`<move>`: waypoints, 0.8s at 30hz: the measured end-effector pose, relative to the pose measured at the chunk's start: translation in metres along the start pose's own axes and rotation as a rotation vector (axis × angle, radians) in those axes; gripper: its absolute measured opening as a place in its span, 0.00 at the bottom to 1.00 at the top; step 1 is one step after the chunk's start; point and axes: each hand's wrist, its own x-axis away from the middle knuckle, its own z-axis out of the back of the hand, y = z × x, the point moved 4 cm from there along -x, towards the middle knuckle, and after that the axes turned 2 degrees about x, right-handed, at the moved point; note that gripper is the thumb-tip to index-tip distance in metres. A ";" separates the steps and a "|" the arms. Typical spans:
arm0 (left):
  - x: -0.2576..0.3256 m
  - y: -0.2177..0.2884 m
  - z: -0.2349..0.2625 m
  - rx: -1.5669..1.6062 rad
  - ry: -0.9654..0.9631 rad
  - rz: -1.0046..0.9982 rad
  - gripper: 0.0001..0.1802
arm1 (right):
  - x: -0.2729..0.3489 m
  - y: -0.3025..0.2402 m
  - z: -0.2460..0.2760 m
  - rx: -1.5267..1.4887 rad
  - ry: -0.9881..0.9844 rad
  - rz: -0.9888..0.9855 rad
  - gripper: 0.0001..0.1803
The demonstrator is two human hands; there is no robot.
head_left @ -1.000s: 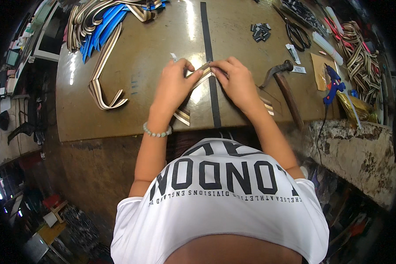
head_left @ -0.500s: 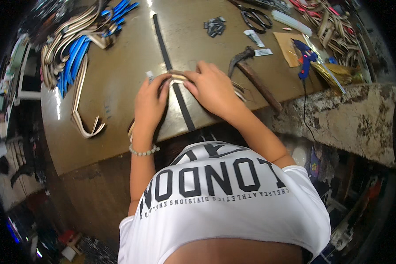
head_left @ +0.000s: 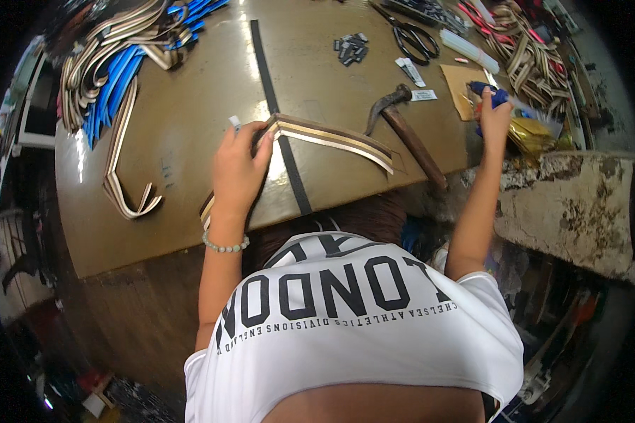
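Note:
My left hand (head_left: 238, 158) pinches the bent corner of a strap (head_left: 335, 137) layered in brown, gold and white strips. From that corner one arm of the strap runs right across the table; the other passes under my left hand and shows again by the wrist. Beneath the corner lies a long black strip (head_left: 264, 70). Off to the right, my right hand (head_left: 495, 120) is closed on a blue glue gun (head_left: 499, 97), whose handle is mostly covered by the fingers. A hammer (head_left: 413, 141) with a wooden handle rests between the strap and my right hand.
Blue and beige straps (head_left: 116, 84) are heaped at the far left of the table (head_left: 183, 204). Pliers (head_left: 416, 41), small dark labels (head_left: 351, 49), clear glue sticks (head_left: 468, 51) and brown card (head_left: 458, 92) lie at the back right, beside another strap pile (head_left: 533, 60).
My right hand has let go of the strap and moved right to the glue gun, taking hold of it. My left hand stays at the strap's corner.

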 end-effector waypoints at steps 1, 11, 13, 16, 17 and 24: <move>0.001 0.000 0.000 0.004 0.014 -0.013 0.11 | 0.014 -0.034 0.009 0.166 0.021 0.160 0.26; 0.002 0.003 0.002 -0.025 0.000 0.002 0.10 | 0.190 -0.206 -0.065 -0.169 -0.873 0.811 0.26; 0.002 0.005 0.002 0.000 0.019 -0.022 0.10 | 0.192 -0.211 -0.078 -0.162 -0.882 0.848 0.28; 0.002 0.006 0.003 0.017 0.032 -0.039 0.09 | 0.188 -0.210 -0.091 -0.123 -0.884 0.859 0.28; 0.002 0.006 0.003 0.019 0.030 -0.041 0.09 | 0.187 -0.208 -0.094 -0.105 -0.886 0.852 0.27; 0.002 0.004 0.001 0.038 0.016 -0.035 0.09 | 0.191 -0.202 -0.094 -0.074 -0.839 0.911 0.31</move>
